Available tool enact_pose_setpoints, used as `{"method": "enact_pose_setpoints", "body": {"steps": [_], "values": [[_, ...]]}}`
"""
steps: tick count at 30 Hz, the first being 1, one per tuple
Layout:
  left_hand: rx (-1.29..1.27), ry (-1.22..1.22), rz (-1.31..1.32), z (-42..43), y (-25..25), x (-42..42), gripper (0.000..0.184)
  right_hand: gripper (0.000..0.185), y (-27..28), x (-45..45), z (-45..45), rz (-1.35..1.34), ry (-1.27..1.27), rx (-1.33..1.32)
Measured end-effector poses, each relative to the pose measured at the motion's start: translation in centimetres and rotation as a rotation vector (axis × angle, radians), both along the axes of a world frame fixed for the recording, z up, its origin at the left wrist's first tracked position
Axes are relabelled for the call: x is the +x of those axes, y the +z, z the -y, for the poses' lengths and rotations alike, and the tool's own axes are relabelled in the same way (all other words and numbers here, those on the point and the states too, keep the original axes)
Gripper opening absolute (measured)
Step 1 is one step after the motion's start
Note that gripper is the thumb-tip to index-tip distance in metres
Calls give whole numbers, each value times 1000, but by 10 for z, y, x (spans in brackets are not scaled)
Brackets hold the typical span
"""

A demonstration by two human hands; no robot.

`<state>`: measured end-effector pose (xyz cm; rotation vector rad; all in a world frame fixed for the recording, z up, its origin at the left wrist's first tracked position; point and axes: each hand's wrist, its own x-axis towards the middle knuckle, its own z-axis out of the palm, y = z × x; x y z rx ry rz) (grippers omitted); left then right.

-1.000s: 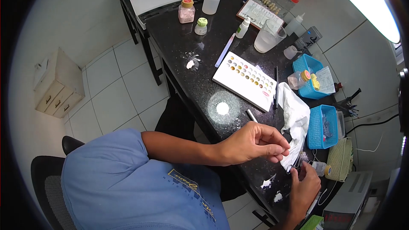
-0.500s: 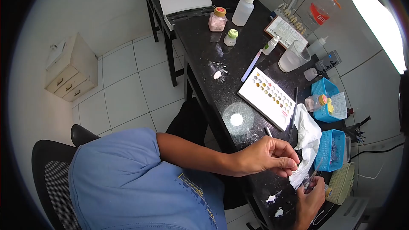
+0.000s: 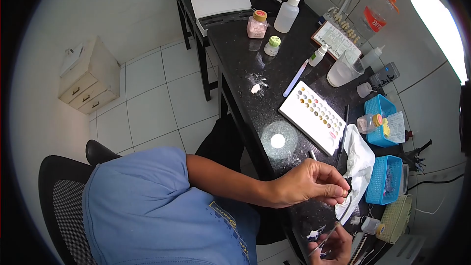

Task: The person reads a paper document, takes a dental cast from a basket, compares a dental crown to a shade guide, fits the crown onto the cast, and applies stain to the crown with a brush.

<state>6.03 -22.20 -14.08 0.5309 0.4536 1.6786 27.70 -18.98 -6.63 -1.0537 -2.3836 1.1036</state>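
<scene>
My left hand point(image 3: 314, 184) reaches in from the left, thumb and fingertips closed in a pinch on a small pale piece point(image 3: 345, 194), mostly covered by the fingers. Lower down, my right hand point(image 3: 336, 246) holds a thin slender tool point(image 3: 324, 239) between its fingers, slanting down to the left. Whether it is a brush or a spatula I cannot tell. A crumpled white tissue point(image 3: 360, 154) lies just beyond my left hand. White material point(image 3: 314, 233) is smeared on the black table beside my right hand.
A white palette point(image 3: 314, 118) with coloured wells lies on the black table point(image 3: 235, 61). Blue baskets point(image 3: 384, 179), a small jar point(image 3: 371, 225) and a glass point(image 3: 345, 71) stand along the wall side. Squeeze bottle point(image 3: 287, 15) and powder jars point(image 3: 257, 25) stand farther off. A lamp point(image 3: 436, 29) glows at upper right.
My right hand has moved down and left, away from the small jar, and its tool now slants differently. My left hand keeps its pinch. The whole view has shifted slightly.
</scene>
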Motion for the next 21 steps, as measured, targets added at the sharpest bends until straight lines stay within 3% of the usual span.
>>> {"method": "enact_pose_setpoints", "body": {"steps": [9,21], "values": [[7,67,-17,2,0,2,19,54,-7,-6,7,-33,37,72],[124,186,-225,1,-8,5,21,44,-14,-13,14,-115,-27,28]]}}
